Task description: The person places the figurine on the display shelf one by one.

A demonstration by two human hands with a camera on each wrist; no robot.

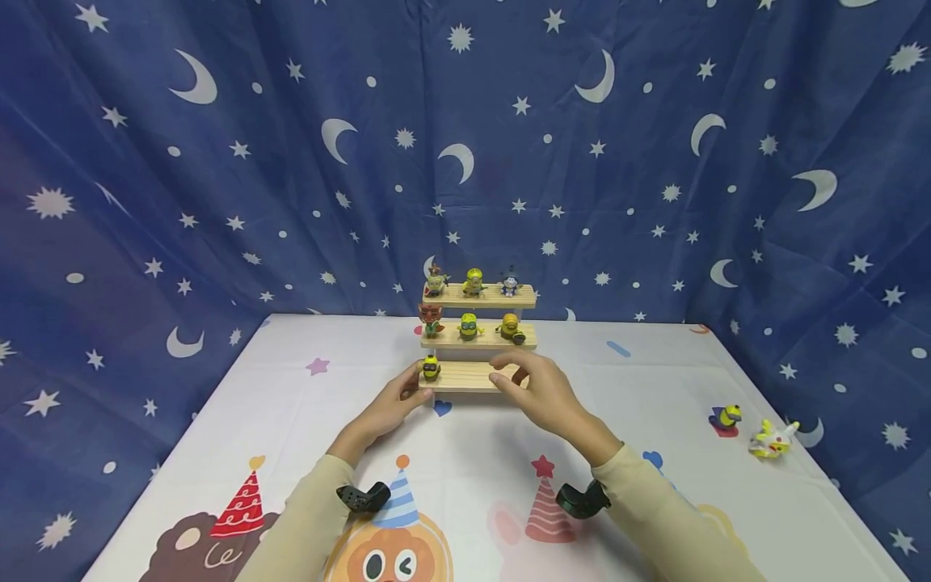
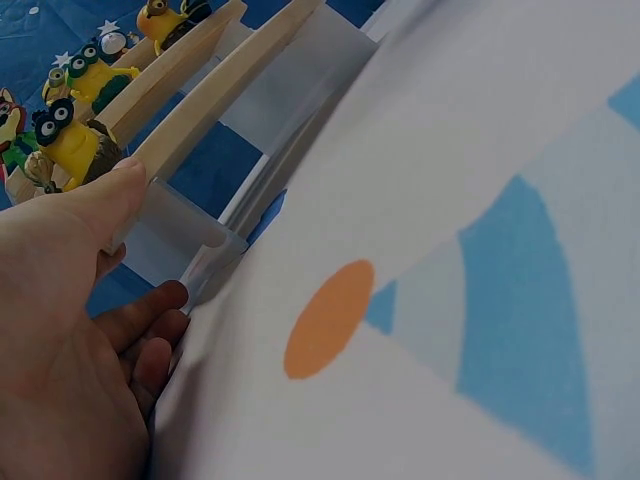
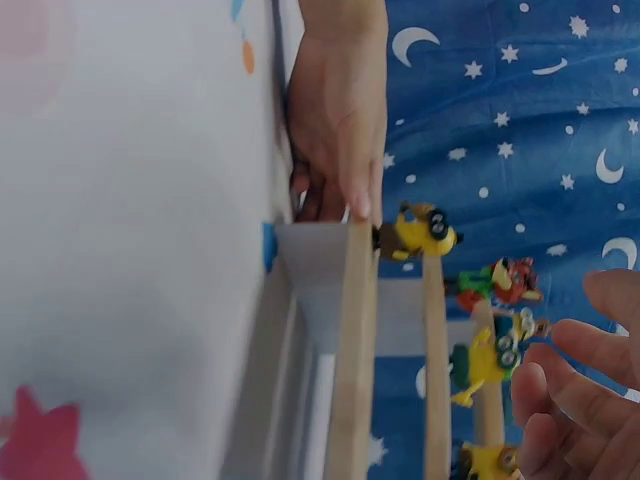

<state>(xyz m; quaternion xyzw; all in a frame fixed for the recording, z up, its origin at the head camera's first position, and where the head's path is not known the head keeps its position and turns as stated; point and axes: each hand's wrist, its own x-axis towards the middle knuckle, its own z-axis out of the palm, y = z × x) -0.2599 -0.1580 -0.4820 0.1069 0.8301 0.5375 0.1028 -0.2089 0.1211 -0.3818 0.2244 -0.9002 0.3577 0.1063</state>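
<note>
A three-tier wooden display shelf [image 1: 465,377] stands at the far middle of the table. My left hand [image 1: 389,404] grips the left end of its bottom tier, thumb on the front edge in the left wrist view. Next to that thumb a yellow figurine with dark goggles [image 1: 431,369] stands on this tier. My right hand [image 1: 541,392] hovers by the tier's right part, fingers loosely bent and nothing between them. The middle tier bears a fox figurine [image 1: 431,320] and two yellow figurines, one in blue goggles [image 1: 469,326] and one at right [image 1: 511,328].
Three figurines stand on the top tier, a yellow one [image 1: 473,282] in the middle. At the table's right lie a yellow and purple figurine [image 1: 725,417] and a yellow and white one [image 1: 773,439]. A blue star-patterned curtain [image 1: 509,178] hangs behind the white printed tablecloth [image 1: 291,420].
</note>
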